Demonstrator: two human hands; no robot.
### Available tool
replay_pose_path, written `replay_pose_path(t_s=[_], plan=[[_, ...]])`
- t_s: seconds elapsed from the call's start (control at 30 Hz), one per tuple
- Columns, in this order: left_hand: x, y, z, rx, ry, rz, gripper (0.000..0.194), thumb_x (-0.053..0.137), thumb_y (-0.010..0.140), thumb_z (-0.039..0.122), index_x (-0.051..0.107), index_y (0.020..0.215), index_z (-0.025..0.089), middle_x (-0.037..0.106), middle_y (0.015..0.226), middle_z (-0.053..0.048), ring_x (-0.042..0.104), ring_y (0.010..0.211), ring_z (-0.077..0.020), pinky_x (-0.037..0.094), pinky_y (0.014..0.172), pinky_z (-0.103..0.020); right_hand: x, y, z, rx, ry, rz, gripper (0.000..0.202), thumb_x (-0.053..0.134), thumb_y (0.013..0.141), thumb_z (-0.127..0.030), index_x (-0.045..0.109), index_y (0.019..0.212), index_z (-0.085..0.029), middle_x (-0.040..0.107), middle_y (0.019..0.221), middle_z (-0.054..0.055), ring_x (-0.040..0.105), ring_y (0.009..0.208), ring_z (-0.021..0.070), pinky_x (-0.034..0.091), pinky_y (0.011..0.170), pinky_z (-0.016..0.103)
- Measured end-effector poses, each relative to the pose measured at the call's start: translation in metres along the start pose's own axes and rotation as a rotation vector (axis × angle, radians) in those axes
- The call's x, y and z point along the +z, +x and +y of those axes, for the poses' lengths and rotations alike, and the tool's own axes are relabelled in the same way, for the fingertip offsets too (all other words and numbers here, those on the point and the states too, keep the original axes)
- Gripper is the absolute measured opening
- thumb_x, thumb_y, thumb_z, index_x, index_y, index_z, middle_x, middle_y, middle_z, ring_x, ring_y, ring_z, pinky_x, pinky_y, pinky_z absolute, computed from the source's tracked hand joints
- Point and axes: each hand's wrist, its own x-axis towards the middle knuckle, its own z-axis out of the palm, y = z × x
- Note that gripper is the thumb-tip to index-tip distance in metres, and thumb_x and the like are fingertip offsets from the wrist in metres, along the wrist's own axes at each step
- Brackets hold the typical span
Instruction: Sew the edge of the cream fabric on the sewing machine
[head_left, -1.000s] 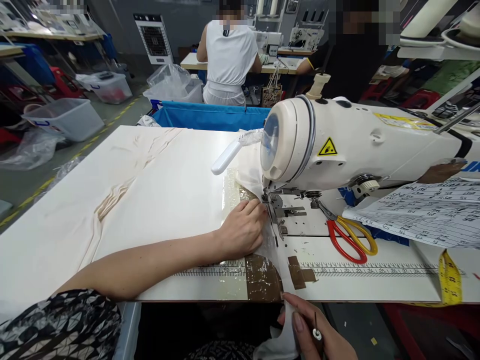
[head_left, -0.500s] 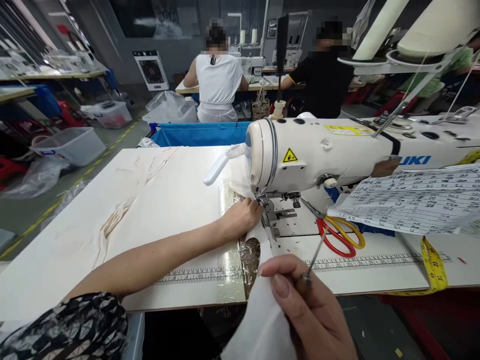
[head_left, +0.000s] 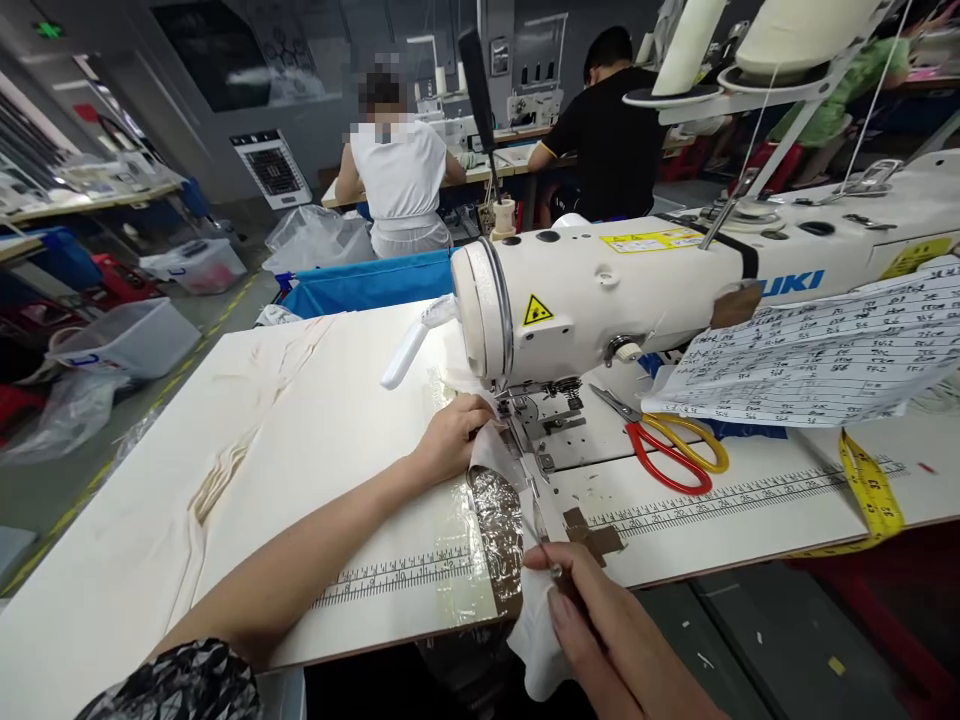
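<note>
Right hand (head_left: 600, 630), nearest the camera at the table's front edge, has its fingers curled together, pinching a thin metal tool (head_left: 541, 530) along with the lower end of a white fabric strip (head_left: 536, 640). That strip hangs over the table edge and runs up across the sewing table (head_left: 300, 420) to the presser foot (head_left: 517, 425).

Left hand (head_left: 450, 435) lies farther in, palm down, fingers loosely bent and pressed on the fabric just beside the presser foot (fingertips touch the cloth near the needle area).

Count on the table: one pair of scissors (head_left: 671, 455) with red and yellow handles, right of the needle plate; one yellow measuring tape (head_left: 870, 490) at the right edge; one printed paper sheet (head_left: 817, 350) resting against the machine arm; one white sewing machine (head_left: 622, 290).

Beyond the table stands one blue bin (head_left: 367, 285). Farther back, two people (head_left: 397, 180) sit at other machines, backs turned.
</note>
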Motion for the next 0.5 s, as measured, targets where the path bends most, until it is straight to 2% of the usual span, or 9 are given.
replay_pose_path(t_s=[0.1,0.13,0.2,0.23,0.3,0.33,0.37,0.5], plan=[[0.0,0.0,-0.002,0.056,-0.013,0.031,0.015,0.059,0.094,0.025,0.067,0.085,0.016,0.067,0.093,-0.007,0.064,0.09,-0.0167,0.054,0.075,-0.029,-0.005,0.017,0.007,-0.142,-0.105,0.033,0.032,0.045,0.104,-0.035,0.062,0.13,-0.026,0.066,0.127,0.004,0.061,0.117,0.0244,0.049,0.094,0.03],[0.001,-0.001,-0.003,0.075,-0.009,0.041,0.016,0.058,0.095,0.026,0.067,0.086,0.016,0.067,0.093,-0.007,0.064,0.089,-0.0167,0.054,0.075,-0.029,-0.007,0.025,0.011,-0.186,-0.184,0.061,0.034,0.043,0.105,-0.033,0.06,0.132,-0.023,0.065,0.129,0.005,0.062,0.117,0.0244,0.05,0.094,0.03],[0.002,-0.001,-0.005,0.114,0.012,0.066,0.018,0.055,0.096,0.026,0.067,0.087,0.017,0.067,0.091,-0.007,0.065,0.086,-0.0165,0.054,0.073,-0.029,-0.01,0.044,0.02,-0.245,-0.384,0.142,0.037,0.036,0.106,-0.03,0.056,0.133,-0.014,0.068,0.123,0.011,0.068,0.107,0.0256,0.055,0.081,0.031],[0.003,-0.001,-0.006,0.13,0.024,0.076,0.018,0.054,0.096,0.026,0.067,0.087,0.017,0.067,0.091,-0.007,0.065,0.085,-0.0164,0.055,0.072,-0.028,-0.01,0.053,0.024,-0.272,-0.485,0.183,0.038,0.032,0.106,-0.028,0.055,0.13,-0.009,0.072,0.109,0.013,0.072,0.092,0.0256,0.056,0.068,0.03],[0.003,0.0,-0.006,0.156,0.036,0.089,0.018,0.053,0.096,0.026,0.066,0.088,0.017,0.067,0.091,-0.007,0.065,0.084,-0.0167,0.055,0.071,-0.029,-0.006,0.068,0.03,-0.334,-0.646,0.243,0.037,0.029,0.104,-0.023,0.057,0.121,-0.005,0.073,0.08,0.01,0.07,0.062,0.0239,0.049,0.047,0.03],[0.003,0.0,-0.006,0.163,0.037,0.09,0.017,0.053,0.096,0.026,0.066,0.089,0.017,0.067,0.091,-0.007,0.065,0.084,-0.017,0.055,0.071,-0.029,-0.004,0.074,0.032,-0.366,-0.695,0.255,0.036,0.029,0.103,-0.021,0.058,0.116,-0.005,0.071,0.073,0.008,0.068,0.054,0.0227,0.045,0.043,0.03],[0.003,0.0,-0.006,0.167,0.035,0.089,0.016,0.054,0.096,0.026,0.065,0.089,0.017,0.067,0.091,-0.007,0.065,0.085,-0.0173,0.055,0.071,-0.029,0.0,0.078,0.033,-0.396,-0.724,0.268,0.034,0.03,0.102,-0.02,0.06,0.112,-0.007,0.07,0.072,0.007,0.067,0.053,0.022,0.044,0.043,0.03],[0.002,0.001,-0.005,0.163,0.017,0.092,0.016,0.054,0.097,0.027,0.064,0.089,0.017,0.067,0.092,-0.007,0.065,0.085,-0.0172,0.056,0.072,-0.029,0.01,0.084,0.038,-0.455,-0.739,0.327,0.033,0.033,0.1,-0.018,0.065,0.108,-0.01,0.074,0.091,0.008,0.071,0.067,0.022,0.046,0.051,0.03]])
